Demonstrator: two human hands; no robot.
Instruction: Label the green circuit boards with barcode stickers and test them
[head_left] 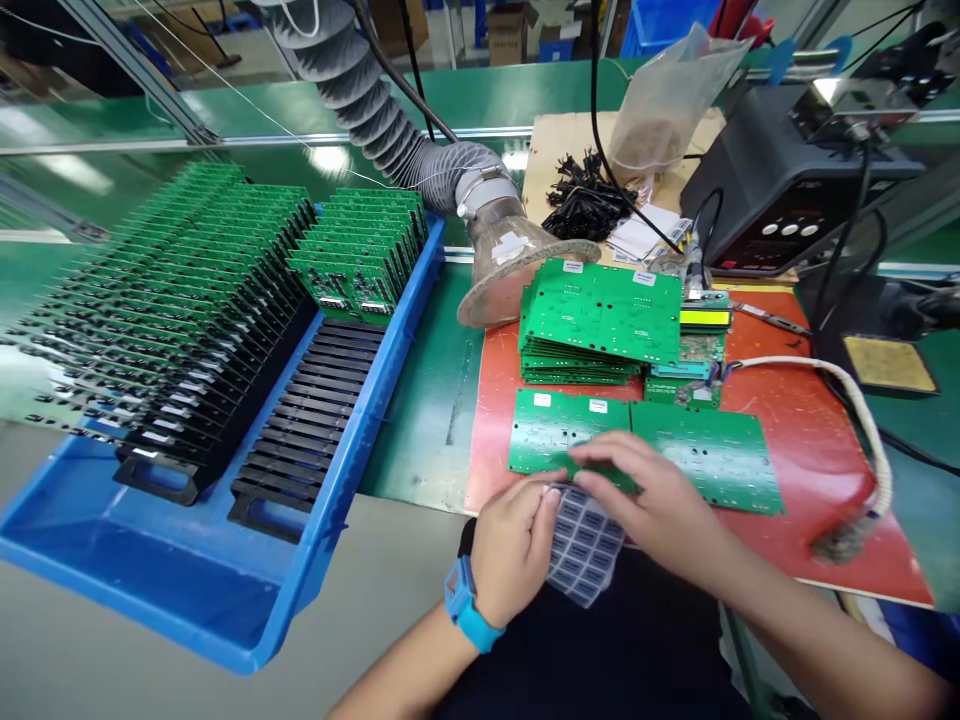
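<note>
My left hand (517, 545), with a blue watch on its wrist, is closed on the upper left edge of a sheet of small dark labels (589, 545). The sheet hangs tilted over my lap. My right hand (649, 495) is at the sheet's top edge, thumb and forefinger close together; whatever lies between their tips is too small to tell. Just beyond my hands, a green circuit board (547, 430) and a second board (705, 450) lie side by side on the red mat (810, 430). Two white labels show on the left board's upper edge.
A stack of green boards (600, 310) stands behind, beside a small display module (705, 318). At left, a blue tray (172, 590) holds racks of upright boards. A fume hose (502, 225), black cables (585, 195) and a soldering station (787, 190) stand farther back.
</note>
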